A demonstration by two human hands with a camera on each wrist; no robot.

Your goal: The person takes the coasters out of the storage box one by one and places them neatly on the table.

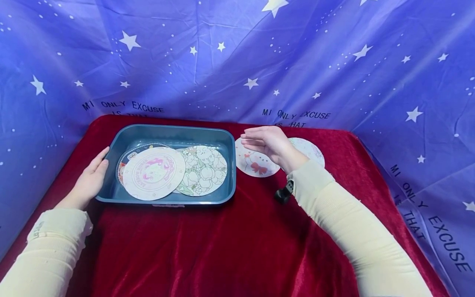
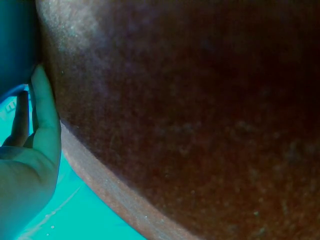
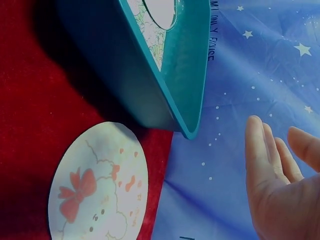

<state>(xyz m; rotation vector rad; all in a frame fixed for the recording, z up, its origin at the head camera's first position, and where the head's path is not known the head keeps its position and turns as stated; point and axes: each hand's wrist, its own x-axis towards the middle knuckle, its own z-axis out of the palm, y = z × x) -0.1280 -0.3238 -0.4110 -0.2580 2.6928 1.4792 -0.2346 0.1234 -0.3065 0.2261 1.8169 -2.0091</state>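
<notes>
A deep teal rectangular tray sits on the left half of the table. In it lie overlapping round mats: a white one with a pink pony print on top, a green flower one to its right, and a dark-edged one mostly covered. My left hand rests its straight fingers against the tray's left side. My right hand, fingers extended and holding nothing, hovers over a round mat with a bear and red bow, just right of the tray. Behind that wrist another pale round mat is partly hidden.
Red velvet cloth covers the table. A blue star-printed curtain stands close behind it and along both sides. A black wrist device is strapped under my right cuff.
</notes>
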